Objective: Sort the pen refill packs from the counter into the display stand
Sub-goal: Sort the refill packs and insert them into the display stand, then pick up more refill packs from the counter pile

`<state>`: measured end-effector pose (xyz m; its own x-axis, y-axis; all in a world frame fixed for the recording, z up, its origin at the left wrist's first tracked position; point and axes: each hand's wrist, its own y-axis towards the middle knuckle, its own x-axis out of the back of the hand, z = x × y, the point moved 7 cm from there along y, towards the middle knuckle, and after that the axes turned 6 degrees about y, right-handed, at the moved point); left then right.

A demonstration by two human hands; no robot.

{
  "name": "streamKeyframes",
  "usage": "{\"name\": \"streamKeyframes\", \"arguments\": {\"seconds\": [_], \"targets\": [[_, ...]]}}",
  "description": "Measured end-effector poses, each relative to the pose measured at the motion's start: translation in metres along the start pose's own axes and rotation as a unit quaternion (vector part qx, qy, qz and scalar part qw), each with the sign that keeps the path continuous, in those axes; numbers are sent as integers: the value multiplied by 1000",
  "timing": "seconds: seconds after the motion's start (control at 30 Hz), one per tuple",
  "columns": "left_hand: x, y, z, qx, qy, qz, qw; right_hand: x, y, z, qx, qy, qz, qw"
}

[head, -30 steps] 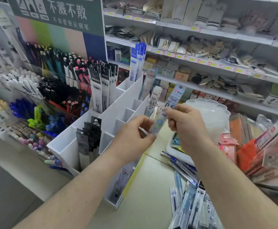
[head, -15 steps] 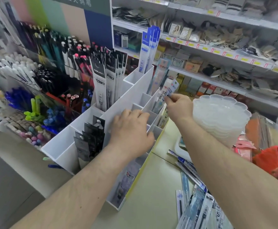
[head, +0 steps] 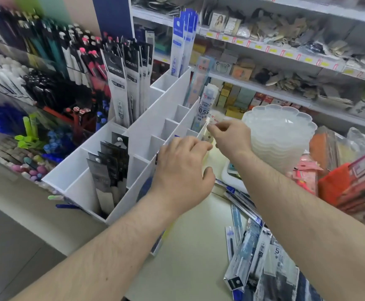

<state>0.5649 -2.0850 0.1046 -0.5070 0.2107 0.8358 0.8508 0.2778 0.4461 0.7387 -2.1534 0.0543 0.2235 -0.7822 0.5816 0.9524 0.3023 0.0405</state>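
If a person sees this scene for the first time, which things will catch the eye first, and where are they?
The white compartmented display stand runs up the middle, with black refill packs standing in its near-left slots. Just right of it, the right hand pinches the top of a clear pen refill pack at a right-side slot, while the left hand rests against the stand's edge. A loose pile of blue and black refill packs lies on the pale counter at lower right.

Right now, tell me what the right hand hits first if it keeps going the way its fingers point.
Probably the refill pack it pinches in the white display stand; depth is unclear.
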Motion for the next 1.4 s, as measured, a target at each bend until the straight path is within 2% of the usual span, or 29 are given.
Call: {"name": "streamKeyframes", "arguments": {"seconds": [0.07,0.17,0.27,0.33,0.47,0.63,0.8,0.87,0.9,0.97,1.03,1.13,1.23,1.4], "targets": [[-17,-17,-12,-14,-35,29,999,15,-26,-10,1,20,-7,1000],[-57,-41,-30,-5,-63,168,984,36,-70,-43,-37,61,-1,997],[-104,-66,-44,24,-47,325,944,60,-105,-82,-87,83,-24,992],[-134,-87,-48,75,-33,407,910,76,-128,-103,-120,104,-40,986],[-186,-129,-58,160,28,508,846,99,-179,-139,-164,97,-24,981],[-218,-146,-87,250,53,487,835,111,-221,-179,-191,82,7,978],[-225,-144,-104,281,45,454,844,111,-250,-197,-195,48,31,979],[-222,-144,-101,290,35,450,844,103,-260,-200,-190,24,65,979],[-221,-143,-99,289,30,451,844,98,-265,-199,-172,-5,88,981],[-219,-143,-91,281,21,458,843,82,-271,-196,-82,-106,136,982],[-216,-143,-83,276,18,464,842,65,-276,-195,2,-196,165,967],[-211,-140,-70,265,22,471,841,46,-283,-203,44,-306,195,931],[-211,-138,-56,263,12,477,838,44,-279,-209,26,-349,170,921],[-208,-132,-38,256,-6,462,849,67,-261,-214,-36,-394,82,915]]}}
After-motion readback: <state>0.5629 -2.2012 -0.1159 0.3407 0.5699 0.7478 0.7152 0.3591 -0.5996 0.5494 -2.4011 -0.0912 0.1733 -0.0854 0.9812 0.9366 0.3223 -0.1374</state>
